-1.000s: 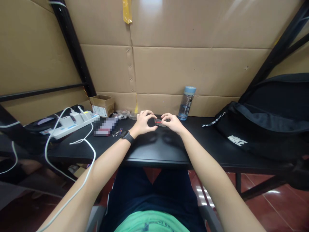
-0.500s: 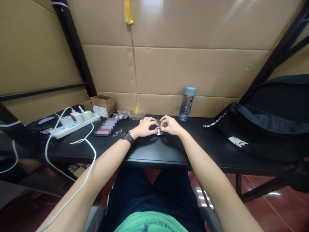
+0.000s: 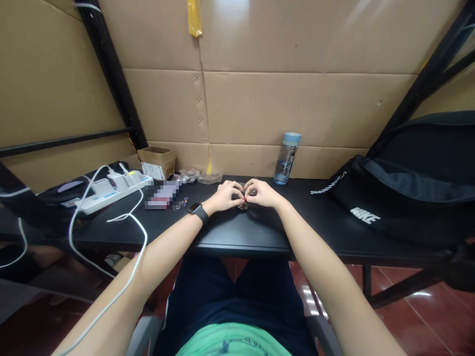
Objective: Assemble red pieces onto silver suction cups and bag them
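Note:
My left hand [image 3: 227, 195] and my right hand [image 3: 262, 193] meet over the middle of the black table [image 3: 237, 235]. Thumb and fingers of each curl into a pinch around a small round shiny metal piece [image 3: 242, 206] with a bit of red at its top. Fingertips cover most of it, so its kind cannot be made out. A dark watch [image 3: 198, 211] is strapped on my left wrist. Left of that wrist lie a small ring-like item [image 3: 177, 205] and a pixelated flat object [image 3: 163, 194].
A water bottle [image 3: 287, 159] stands behind my right hand. At right sits a black backpack [image 3: 401, 198]. Leftward are a small cardboard box [image 3: 158, 160], clear plastic packaging [image 3: 210, 178] and a white power strip [image 3: 111, 190]. A white cable [image 3: 128, 282] hangs across my left forearm.
My fingertips have come closer together over the small metal piece, and its shiny face shows less than before. The view has shifted slightly.

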Tool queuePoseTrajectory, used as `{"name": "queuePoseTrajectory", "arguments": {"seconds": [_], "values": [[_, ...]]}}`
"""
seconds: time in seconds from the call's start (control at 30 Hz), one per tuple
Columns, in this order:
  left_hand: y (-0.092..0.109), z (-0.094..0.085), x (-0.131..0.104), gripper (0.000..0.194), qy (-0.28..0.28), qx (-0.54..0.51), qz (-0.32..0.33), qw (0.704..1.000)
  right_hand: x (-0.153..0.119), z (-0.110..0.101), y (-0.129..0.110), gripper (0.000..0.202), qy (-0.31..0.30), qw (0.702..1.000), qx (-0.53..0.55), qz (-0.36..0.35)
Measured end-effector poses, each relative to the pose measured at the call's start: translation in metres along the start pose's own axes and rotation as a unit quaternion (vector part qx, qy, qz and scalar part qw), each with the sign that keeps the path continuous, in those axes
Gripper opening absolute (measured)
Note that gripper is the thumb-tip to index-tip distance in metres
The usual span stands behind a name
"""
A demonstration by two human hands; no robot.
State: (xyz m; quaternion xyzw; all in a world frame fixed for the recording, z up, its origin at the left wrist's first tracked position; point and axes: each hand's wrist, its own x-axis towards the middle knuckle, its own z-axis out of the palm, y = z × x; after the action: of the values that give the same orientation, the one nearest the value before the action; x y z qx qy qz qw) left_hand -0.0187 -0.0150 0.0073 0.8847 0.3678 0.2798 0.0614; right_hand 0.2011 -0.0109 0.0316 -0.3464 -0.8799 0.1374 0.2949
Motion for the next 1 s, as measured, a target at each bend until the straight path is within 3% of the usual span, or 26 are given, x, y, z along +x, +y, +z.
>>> {"name": "queuePoseTrajectory", "arguments": {"seconds": [0.43,0.6,0.73,0.87,1.0], "values": [[-0.002,0.0,0.001,0.011,-0.002,-0.011,-0.023,1.0,-0.001,-0.001,-0.004,0.001,-0.019,1.0,-0.014,0.007],[-0.005,-0.007,0.0,0.01,-0.018,0.013,-0.002,1.0,-0.002,0.0,-0.004,0.004,-0.03,0.999,-0.011,0.017],[-0.016,-0.019,-0.002,0.011,0.028,0.047,-0.011,0.998,-0.001,-0.001,0.0,0.007,-0.037,0.999,-0.017,0.001],[-0.033,-0.03,-0.005,0.015,0.074,0.056,-0.051,0.994,-0.002,-0.011,0.011,0.015,0.012,1.0,-0.021,0.007],[-0.051,-0.033,-0.011,0.026,0.079,0.101,-0.119,0.985,-0.011,-0.032,0.03,0.024,0.073,0.985,-0.104,0.12]]}}
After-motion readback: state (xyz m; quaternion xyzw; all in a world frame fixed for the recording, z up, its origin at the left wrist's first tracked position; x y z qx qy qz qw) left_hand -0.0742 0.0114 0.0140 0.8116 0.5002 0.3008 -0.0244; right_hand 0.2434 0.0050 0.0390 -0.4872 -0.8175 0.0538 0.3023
